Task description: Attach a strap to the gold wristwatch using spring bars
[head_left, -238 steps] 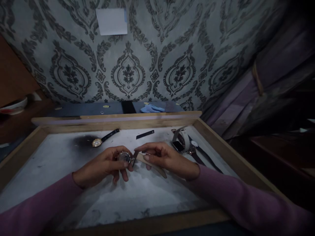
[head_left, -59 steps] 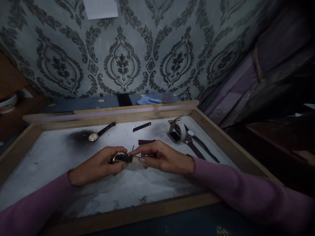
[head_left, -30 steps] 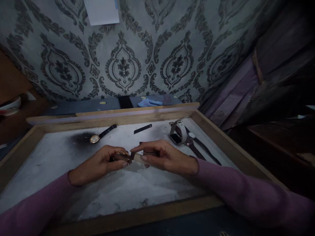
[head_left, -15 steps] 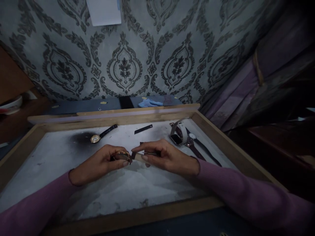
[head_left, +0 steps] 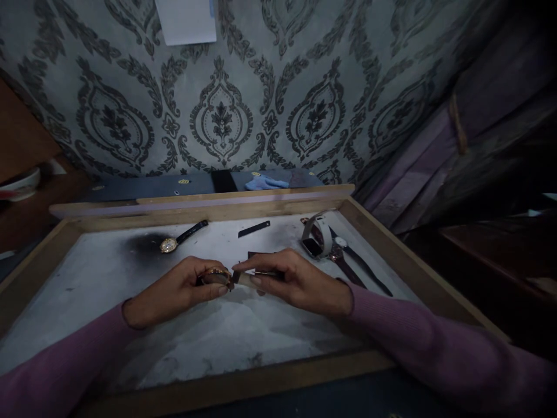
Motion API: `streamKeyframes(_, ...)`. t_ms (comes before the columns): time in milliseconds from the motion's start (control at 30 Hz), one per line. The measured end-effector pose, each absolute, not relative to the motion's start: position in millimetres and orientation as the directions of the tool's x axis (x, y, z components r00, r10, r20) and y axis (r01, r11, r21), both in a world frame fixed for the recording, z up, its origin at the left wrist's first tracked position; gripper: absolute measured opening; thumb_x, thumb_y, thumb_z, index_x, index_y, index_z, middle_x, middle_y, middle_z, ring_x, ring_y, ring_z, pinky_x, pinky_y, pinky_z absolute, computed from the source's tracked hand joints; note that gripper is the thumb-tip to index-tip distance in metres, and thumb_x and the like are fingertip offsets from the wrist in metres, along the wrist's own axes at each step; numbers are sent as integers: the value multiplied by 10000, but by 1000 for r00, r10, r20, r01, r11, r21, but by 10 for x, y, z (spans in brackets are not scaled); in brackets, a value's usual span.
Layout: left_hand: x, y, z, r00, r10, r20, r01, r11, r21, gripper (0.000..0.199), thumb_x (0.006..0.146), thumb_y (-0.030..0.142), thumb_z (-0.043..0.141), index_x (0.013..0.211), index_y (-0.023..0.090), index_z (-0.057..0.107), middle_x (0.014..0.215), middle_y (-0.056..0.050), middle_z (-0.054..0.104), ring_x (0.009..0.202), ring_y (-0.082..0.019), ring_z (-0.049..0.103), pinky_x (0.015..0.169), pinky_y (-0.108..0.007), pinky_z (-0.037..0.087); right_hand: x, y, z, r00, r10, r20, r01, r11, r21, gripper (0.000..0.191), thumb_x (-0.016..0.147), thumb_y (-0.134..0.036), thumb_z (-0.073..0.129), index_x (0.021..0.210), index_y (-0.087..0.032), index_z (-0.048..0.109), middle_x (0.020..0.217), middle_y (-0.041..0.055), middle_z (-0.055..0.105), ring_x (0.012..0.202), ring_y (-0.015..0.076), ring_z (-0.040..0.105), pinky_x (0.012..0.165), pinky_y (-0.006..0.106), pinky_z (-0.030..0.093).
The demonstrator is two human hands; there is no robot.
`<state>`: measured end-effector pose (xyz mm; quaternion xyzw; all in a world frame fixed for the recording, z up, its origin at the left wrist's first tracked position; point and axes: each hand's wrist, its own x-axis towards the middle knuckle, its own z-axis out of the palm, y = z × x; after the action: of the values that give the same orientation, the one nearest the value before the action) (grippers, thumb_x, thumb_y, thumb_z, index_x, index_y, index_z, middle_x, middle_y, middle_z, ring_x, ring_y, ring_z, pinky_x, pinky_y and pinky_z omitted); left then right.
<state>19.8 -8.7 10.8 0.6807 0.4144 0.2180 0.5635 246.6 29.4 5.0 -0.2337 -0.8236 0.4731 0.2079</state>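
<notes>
My left hand is closed on a gold-rimmed watch over the middle of the tray. Close beside it, my right hand pinches a brown watch strap, whose dark end meets the watch's right edge. A thin dark item shows between the right fingers; what it is cannot be made out. Beneath the right hand, part of a dark reddish piece lies on the white surface, mostly hidden.
The wooden-rimmed tray holds a gold watch with black strap, a black flat blade, a smartwatch and other watches at right. Behind its far rim lies a blue cloth.
The view has shifted very slightly. Both hands keep nearly the same place and grip, with the watch and strap still between them.
</notes>
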Motion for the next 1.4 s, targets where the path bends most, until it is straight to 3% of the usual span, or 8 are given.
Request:
streamKeyframes(267,191,-82,87,551,817,-168,318,-20,948,181,849,308,553,760,152,575,616,61,372,576,-97,301,560,-228,284,2466,284,27,-802,536,265,174,633,-754,344,877,-116,473,1189,-107,615,691,-2,562,515,63,409,483,187,313)
streamKeyframes(500,209,-96,112,532,830,-165,328,-23,945,193,843,319,548,742,157,578,630,47,419,588,-106,332,574,-239,304,2473,288,11,-800,517,304,164,676,-719,319,911,-177,477,1189,-122,624,691,10,616,483,64,396,471,197,319)
streamKeyframes(733,203,-101,56,515,840,-173,351,-22,936,236,850,330,531,684,162,540,615,48,406,585,-106,357,559,-236,298,2448,268,-34,-787,539,299,167,653,-739,298,916,-195,496,1168,-182,656,947,86,720,754,135,632,673,249,472)
streamKeyframes(867,210,-105,31,522,823,-224,335,44,941,261,845,349,537,661,166,510,560,49,445,517,-92,379,504,-221,312,2444,274,-72,-790,543,284,172,641,-748,312,914,-192,490,1182,-171,648,904,79,719,703,125,621,649,242,474)
streamKeyframes(1133,241,-119,1,493,837,-238,224,142,964,237,830,381,569,823,145,549,556,53,478,462,-78,397,437,-196,331,2460,280,-81,-777,583,236,210,594,-777,357,880,-168,493,1210,-164,630,857,57,693,630,105,568,579,210,433)
streamKeyframes(1400,304,-132,-109,427,883,-196,111,164,980,303,833,426,572,713,161,489,507,81,419,410,-47,304,390,-180,236,2415,272,-79,-754,633,175,160,435,-886,338,866,-190,503,1166,-145,652,787,36,615,605,90,520,536,206,410)
